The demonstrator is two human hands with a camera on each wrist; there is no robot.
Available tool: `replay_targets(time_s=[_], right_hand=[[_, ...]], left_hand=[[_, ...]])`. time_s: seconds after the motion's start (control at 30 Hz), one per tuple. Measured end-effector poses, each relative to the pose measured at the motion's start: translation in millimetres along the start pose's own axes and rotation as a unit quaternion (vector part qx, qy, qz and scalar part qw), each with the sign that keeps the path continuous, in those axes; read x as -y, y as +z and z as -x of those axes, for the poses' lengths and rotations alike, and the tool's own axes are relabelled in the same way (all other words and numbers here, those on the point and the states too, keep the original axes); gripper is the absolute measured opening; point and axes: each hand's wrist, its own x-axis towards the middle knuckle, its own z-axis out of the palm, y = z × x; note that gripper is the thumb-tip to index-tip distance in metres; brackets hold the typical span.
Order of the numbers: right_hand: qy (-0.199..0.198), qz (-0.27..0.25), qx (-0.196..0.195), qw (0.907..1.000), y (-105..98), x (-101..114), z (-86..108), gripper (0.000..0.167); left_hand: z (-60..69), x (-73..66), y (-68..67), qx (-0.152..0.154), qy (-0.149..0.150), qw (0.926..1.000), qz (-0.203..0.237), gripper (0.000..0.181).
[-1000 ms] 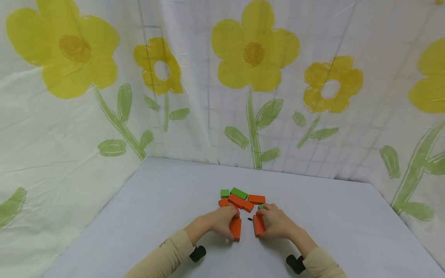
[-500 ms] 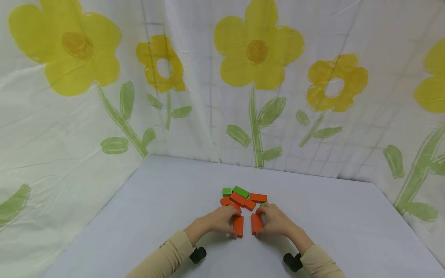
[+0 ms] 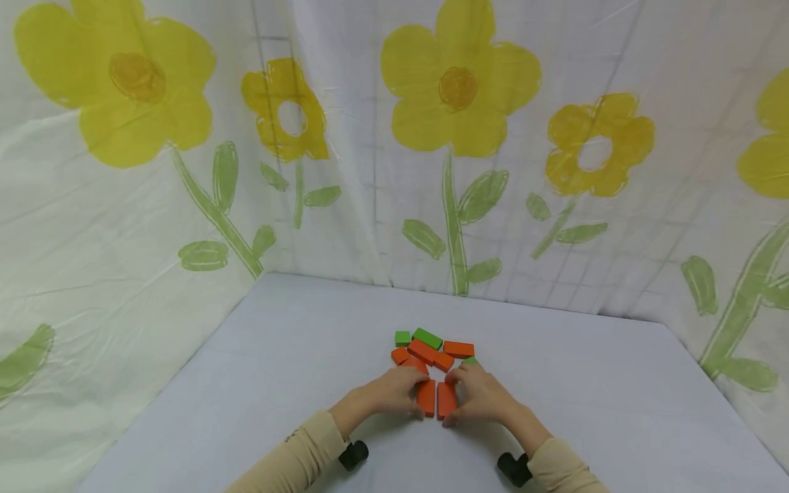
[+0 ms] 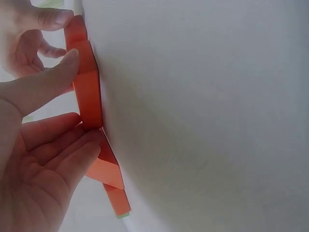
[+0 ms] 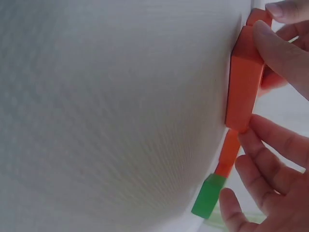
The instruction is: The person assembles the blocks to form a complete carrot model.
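Note:
In the head view, two orange-red blocks stand side by side on the table with a narrow gap between them. My left hand [image 3: 392,392] grips the left block [image 3: 426,398] by its ends, thumb at the near end, fingertips at the far end. The right block [image 3: 446,401] is gripped the same way by my right hand [image 3: 483,395]. The left wrist view shows the left block [image 4: 89,99] resting on the table, its thumb and fingers pinching it lengthwise. In the right wrist view the right block [image 5: 245,82] sits between thumb and fingertips.
Beyond the hands lie several loose blocks: a small green cube [image 3: 403,338], a long green block [image 3: 428,338], orange-red ones such as a long block [image 3: 459,349], and a green piece [image 3: 470,361] partly behind my right hand. A flowered curtain [image 3: 345,226] hangs behind the table [image 3: 296,342].
Both hands have moved toward each other, bringing their blocks from a wide gap to nearly touching. The loose blocks behind look unmoved; the head view shifted slightly.

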Motion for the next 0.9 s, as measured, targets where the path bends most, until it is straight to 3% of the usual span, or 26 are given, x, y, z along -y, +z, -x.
replay_targets(time_s=[0.3,0.4,0.57,0.67,0.8,0.9], right_hand=[[-0.011,0.017,-0.005,0.9998,0.6,2.5,0.4,0.058],[-0.008,0.018,-0.007,0.9998,-3.9,3.2,-2.1,0.051],[0.018,0.023,-0.067,0.9974,-13.9,-0.5,-15.7,0.031],[0.036,0.046,-0.091,0.9941,-15.8,-8.0,-24.0,0.031],[0.063,0.067,-0.071,0.9932,-15.3,-17.1,-35.4,0.040],[0.095,0.066,-0.059,0.9916,-13.9,-21.2,-45.1,0.036]], left_hand=[[0.1,-3.6,1.6,0.002,-0.004,1.0000,-0.005,0.054],[0.6,-4.0,1.8,0.005,-0.008,0.9999,-0.009,0.056],[2.5,-6.5,1.0,0.011,-0.017,0.9997,-0.013,0.059],[2.7,-8.7,1.8,0.012,-0.022,0.9996,-0.011,0.058],[2.4,-10.5,1.0,0.008,-0.031,0.9995,-0.002,0.057],[0.8,-11.4,-0.2,0.003,-0.035,0.9993,-0.011,0.056]])
